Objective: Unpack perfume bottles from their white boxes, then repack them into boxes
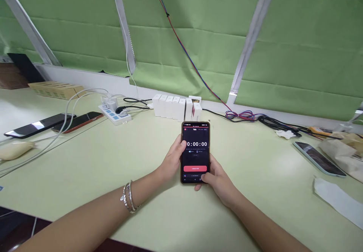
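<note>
A smartphone [195, 157] is held upright over the table, its screen facing me. The dark screen shows a timer at zeros and a red button. My left hand [173, 159] grips the phone's left edge, thumb lying over the side of the screen; its other fingers are hidden behind. Around the lower right corner my right hand [218, 180] is closed, with the thumb on the bottom of the screen and a fingertip showing below. Silver bracelets [129, 197] circle my left wrist.
Behind the phone stands a row of small white boxes [169, 107]. A power strip [115, 115] with plugs and two phones [39, 124] lie at left. Coiled cables [241, 115], another phone [319, 158] and white paper [338, 199] are at right. Green blinds [193, 55] hang behind.
</note>
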`<control>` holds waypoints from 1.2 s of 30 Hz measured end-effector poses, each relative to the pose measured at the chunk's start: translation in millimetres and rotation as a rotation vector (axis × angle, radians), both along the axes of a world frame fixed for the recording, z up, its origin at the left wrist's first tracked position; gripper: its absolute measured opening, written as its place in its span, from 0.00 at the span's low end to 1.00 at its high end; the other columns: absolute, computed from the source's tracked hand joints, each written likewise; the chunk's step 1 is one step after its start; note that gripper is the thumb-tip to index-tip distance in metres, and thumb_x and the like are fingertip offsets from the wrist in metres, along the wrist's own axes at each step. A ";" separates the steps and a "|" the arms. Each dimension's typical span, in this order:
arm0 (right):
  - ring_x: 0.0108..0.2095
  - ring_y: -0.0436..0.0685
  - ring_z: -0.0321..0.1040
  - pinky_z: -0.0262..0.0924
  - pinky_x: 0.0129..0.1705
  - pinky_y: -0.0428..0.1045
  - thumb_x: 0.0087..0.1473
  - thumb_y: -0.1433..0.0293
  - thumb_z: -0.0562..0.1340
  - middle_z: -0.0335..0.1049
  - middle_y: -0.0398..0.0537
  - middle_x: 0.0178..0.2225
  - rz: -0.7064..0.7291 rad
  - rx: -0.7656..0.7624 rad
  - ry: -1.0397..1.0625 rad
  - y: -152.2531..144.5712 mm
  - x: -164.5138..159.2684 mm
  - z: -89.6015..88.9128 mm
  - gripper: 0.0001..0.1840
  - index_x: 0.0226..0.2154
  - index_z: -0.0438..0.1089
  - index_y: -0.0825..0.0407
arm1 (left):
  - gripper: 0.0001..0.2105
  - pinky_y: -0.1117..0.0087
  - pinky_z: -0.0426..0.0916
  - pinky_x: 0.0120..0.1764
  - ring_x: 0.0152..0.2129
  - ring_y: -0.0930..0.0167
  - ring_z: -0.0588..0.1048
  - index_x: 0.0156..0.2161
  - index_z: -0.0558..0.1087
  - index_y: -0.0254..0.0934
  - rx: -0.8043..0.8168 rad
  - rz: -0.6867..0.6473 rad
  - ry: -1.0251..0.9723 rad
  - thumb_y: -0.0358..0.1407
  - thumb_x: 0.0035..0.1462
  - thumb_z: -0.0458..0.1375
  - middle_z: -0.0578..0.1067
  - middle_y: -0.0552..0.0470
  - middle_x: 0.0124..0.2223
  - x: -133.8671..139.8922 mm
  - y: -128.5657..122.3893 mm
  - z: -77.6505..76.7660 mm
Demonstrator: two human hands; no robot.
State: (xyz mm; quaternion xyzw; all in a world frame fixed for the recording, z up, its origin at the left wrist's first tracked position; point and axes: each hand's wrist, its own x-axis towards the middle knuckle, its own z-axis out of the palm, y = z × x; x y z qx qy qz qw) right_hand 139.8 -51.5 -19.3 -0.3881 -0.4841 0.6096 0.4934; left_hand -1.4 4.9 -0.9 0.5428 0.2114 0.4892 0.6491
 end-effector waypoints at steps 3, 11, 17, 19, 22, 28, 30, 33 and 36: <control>0.35 0.55 0.65 0.65 0.28 0.50 0.40 0.78 0.56 0.66 0.45 0.38 0.001 -0.004 0.005 -0.5 0.2 0.4 0.28 0.47 0.59 0.47 | 0.14 0.67 0.67 0.39 0.36 0.68 0.72 0.50 0.65 0.42 0.003 -0.001 0.007 0.42 0.60 0.48 0.73 0.50 0.41 -0.1 -0.4 0.3; 0.36 0.55 0.65 0.64 0.29 0.50 0.43 0.76 0.57 0.66 0.45 0.38 0.026 0.002 0.020 0.2 0.8 0.8 0.25 0.47 0.58 0.47 | 0.14 0.67 0.66 0.40 0.37 0.68 0.71 0.49 0.65 0.42 0.023 0.017 0.026 0.42 0.61 0.47 0.72 0.50 0.42 -0.2 0.6 -1.1; 0.36 0.56 0.66 0.65 0.29 0.50 0.44 0.75 0.58 0.66 0.46 0.38 0.025 0.001 0.022 -0.8 0.5 1.3 0.25 0.47 0.59 0.48 | 0.14 0.65 0.66 0.39 0.36 0.67 0.72 0.49 0.65 0.42 0.010 0.017 0.043 0.43 0.60 0.47 0.73 0.50 0.41 -0.1 0.1 0.1; 0.35 0.55 0.66 0.64 0.28 0.50 0.44 0.75 0.58 0.67 0.46 0.38 0.018 -0.002 0.025 -1.3 0.1 2.2 0.25 0.47 0.59 0.47 | 0.14 0.65 0.66 0.38 0.35 0.68 0.72 0.49 0.65 0.42 0.001 0.015 0.030 0.43 0.60 0.48 0.73 0.50 0.40 0.0 -0.3 0.4; 0.35 0.56 0.66 0.64 0.28 0.50 0.44 0.74 0.58 0.67 0.45 0.38 0.007 -0.009 0.026 -1.6 -0.2 3.3 0.25 0.48 0.59 0.47 | 0.14 0.66 0.66 0.38 0.35 0.68 0.72 0.48 0.66 0.42 -0.005 0.019 0.021 0.43 0.60 0.49 0.74 0.50 0.40 0.2 -0.6 0.5; 0.36 0.56 0.66 0.64 0.29 0.50 0.45 0.75 0.58 0.67 0.45 0.38 0.015 -0.002 0.029 -0.8 0.4 2.2 0.25 0.47 0.59 0.47 | 0.14 0.67 0.67 0.38 0.35 0.68 0.72 0.49 0.65 0.41 -0.013 0.014 0.007 0.42 0.60 0.48 0.73 0.50 0.41 0.2 -1.0 0.8; 0.35 0.56 0.66 0.64 0.28 0.50 0.45 0.74 0.58 0.67 0.45 0.38 0.017 0.001 0.027 -0.8 0.5 1.7 0.24 0.47 0.59 0.47 | 0.14 0.67 0.67 0.38 0.35 0.68 0.72 0.49 0.65 0.41 -0.014 0.011 0.006 0.42 0.60 0.48 0.74 0.50 0.40 0.0 -1.3 0.9; 0.35 0.56 0.66 0.64 0.28 0.50 0.45 0.74 0.59 0.67 0.46 0.38 0.022 -0.002 0.030 -1.0 0.4 1.7 0.25 0.48 0.59 0.47 | 0.14 0.66 0.67 0.38 0.35 0.68 0.72 0.49 0.65 0.42 -0.014 -0.004 0.006 0.42 0.60 0.48 0.74 0.50 0.40 -0.3 -1.5 1.0; 0.35 0.56 0.66 0.64 0.28 0.50 0.44 0.74 0.59 0.67 0.46 0.38 0.009 -0.009 0.029 -1.4 0.2 2.6 0.25 0.48 0.59 0.47 | 0.14 0.66 0.67 0.39 0.36 0.68 0.72 0.49 0.65 0.42 -0.009 0.001 0.010 0.42 0.61 0.47 0.73 0.50 0.41 -0.2 -1.4 1.2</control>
